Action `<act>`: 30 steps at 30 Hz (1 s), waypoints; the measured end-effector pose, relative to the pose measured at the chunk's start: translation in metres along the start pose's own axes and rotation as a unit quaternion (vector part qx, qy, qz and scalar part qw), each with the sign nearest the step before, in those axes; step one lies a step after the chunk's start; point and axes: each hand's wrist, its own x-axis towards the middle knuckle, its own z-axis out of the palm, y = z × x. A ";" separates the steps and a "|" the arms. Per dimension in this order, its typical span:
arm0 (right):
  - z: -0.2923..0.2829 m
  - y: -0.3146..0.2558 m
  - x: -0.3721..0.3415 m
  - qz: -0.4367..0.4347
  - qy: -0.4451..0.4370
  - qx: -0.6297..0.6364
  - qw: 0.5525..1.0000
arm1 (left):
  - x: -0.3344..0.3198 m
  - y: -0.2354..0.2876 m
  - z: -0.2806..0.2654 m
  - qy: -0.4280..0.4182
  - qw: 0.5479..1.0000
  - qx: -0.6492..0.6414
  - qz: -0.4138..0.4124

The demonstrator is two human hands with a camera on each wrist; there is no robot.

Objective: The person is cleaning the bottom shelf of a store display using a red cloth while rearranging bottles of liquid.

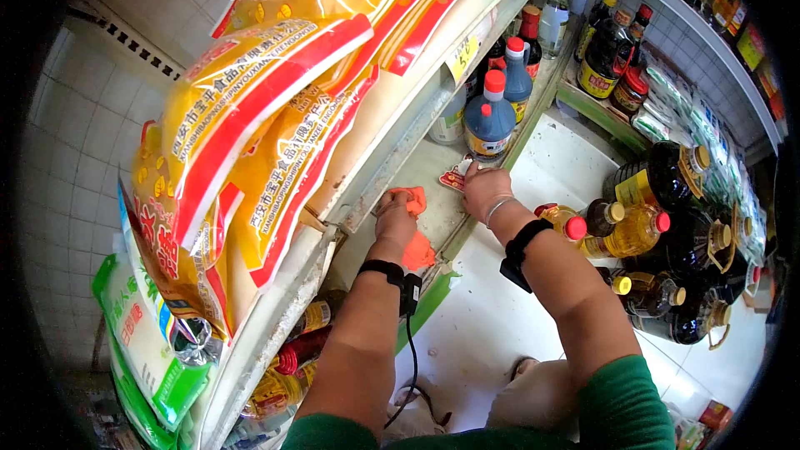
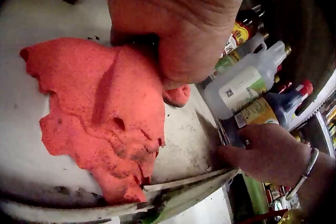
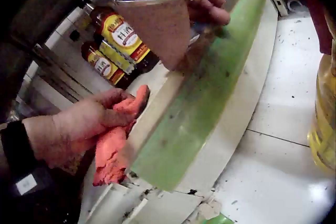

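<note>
My left hand point(image 1: 395, 218) grips a bunched orange-red cloth point(image 1: 419, 252) against the pale shelf board point(image 1: 433, 169). Dark smudges mark the cloth, and its loose part spreads over the board in the left wrist view. Farther along the shelf, my right hand point(image 1: 489, 192) pinches the end of a small red-and-white label point(image 1: 452, 179) near the front edge. Right behind that hand stands a blue bottle with a red cap point(image 1: 489, 121). In the right wrist view, the curled fingers point(image 3: 212, 3) sit over the green edge strip point(image 3: 202, 98), and the label is hidden there.
More sauce bottles point(image 1: 530, 29) line the far end of this shelf. Yellow bagged goods point(image 1: 275, 108) lie on the shelf above, overhanging on the left. Large oil and sauce bottles point(image 1: 658, 175) stand on the white-tiled floor at right. A black cable point(image 1: 414, 358) hangs from the left wrist.
</note>
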 end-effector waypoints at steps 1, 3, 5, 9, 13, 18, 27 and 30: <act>0.004 0.000 0.003 0.000 -0.013 0.002 1.000 | -0.001 0.001 -0.002 -0.003 1.000 -0.004 -0.003; 0.006 0.000 0.009 -0.012 -0.015 -0.011 1.000 | -0.002 0.003 -0.002 -0.007 1.000 -0.011 -0.005; 0.007 0.001 0.008 -0.024 -0.017 -0.023 0.999 | -0.001 0.002 -0.003 -0.012 1.000 -0.009 0.004; -0.025 -0.008 -0.021 -0.101 0.056 0.001 0.993 | -0.001 0.001 -0.003 -0.018 1.000 -0.022 0.005; -0.050 0.000 -0.062 -0.155 0.168 -0.022 0.973 | 0.000 -0.005 0.002 -0.010 0.999 -0.026 0.021; -0.079 0.063 -0.099 -0.046 0.203 -0.129 0.970 | 0.001 -0.005 0.005 -0.004 1.000 -0.002 -0.003; -0.037 0.081 -0.148 -0.015 0.189 0.083 0.978 | 0.003 -0.009 0.012 0.051 0.997 -0.048 0.013; -0.027 0.084 -0.144 -0.024 0.242 0.077 0.967 | 0.027 -0.030 0.036 0.191 0.966 -0.130 -0.118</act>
